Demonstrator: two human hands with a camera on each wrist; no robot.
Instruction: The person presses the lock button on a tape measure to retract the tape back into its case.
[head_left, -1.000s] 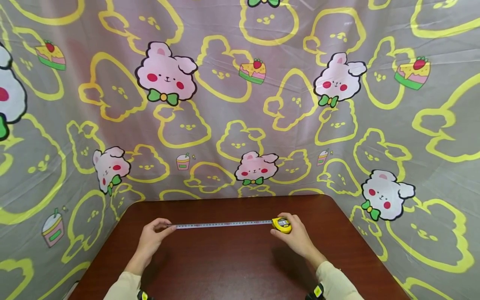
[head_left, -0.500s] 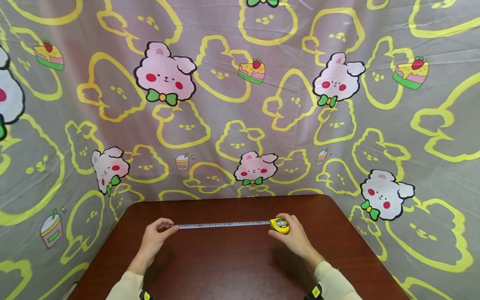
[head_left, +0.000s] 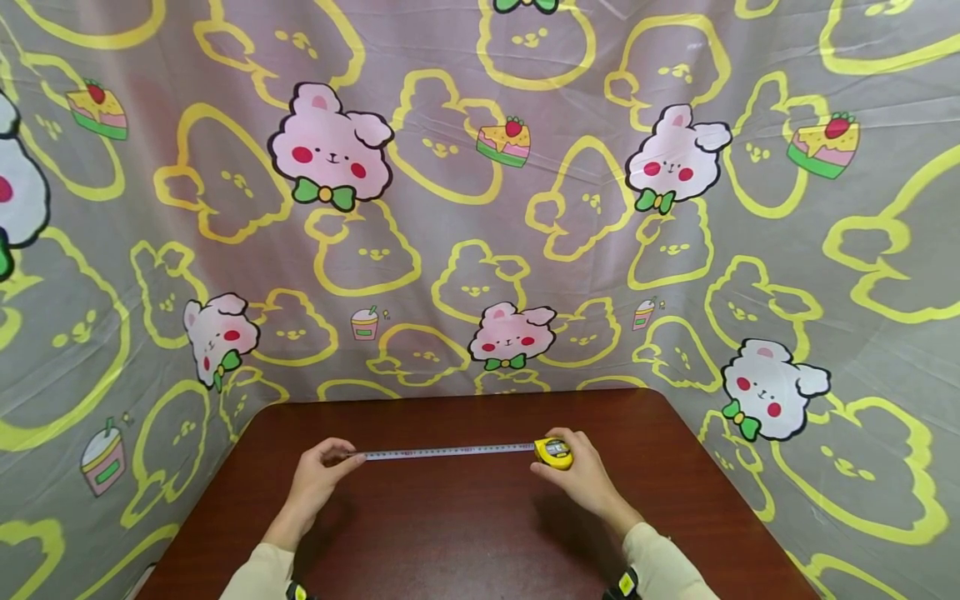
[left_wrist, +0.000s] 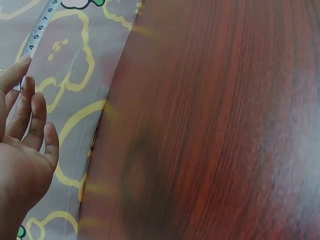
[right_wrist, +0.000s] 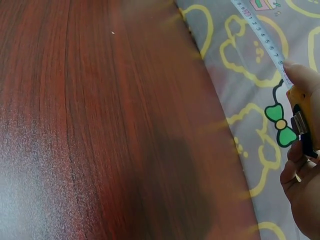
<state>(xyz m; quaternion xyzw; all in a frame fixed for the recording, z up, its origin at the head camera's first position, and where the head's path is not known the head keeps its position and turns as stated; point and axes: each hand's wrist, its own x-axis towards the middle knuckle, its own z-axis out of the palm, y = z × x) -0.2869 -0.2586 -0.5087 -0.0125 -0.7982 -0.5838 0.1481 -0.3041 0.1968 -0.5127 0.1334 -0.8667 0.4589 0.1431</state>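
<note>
A yellow tape measure (head_left: 553, 452) is gripped by my right hand (head_left: 588, 483) above the right part of the table. Its white blade (head_left: 450, 452) stretches almost level across to my left hand (head_left: 318, 479), where thumb and fingers pinch the end. In the left wrist view the blade (left_wrist: 39, 29) runs up from the left hand's fingertips, and the digits near the start of the scale show. From the right wrist view, the tape case (right_wrist: 300, 110) sits in the right hand (right_wrist: 310, 195) with its black belt clip towards the camera; the hand is partly cut off by the frame edge.
A dark red-brown wooden table (head_left: 450, 525) lies below both hands, which cast shadows on it. Grey cloth (head_left: 480, 200) with rabbit, cake and drink prints hangs behind the table and along both sides.
Both hands have drawn slightly towards each other, left hand to the right and right hand to the left. The stretch of blade between them is a little shorter.
</note>
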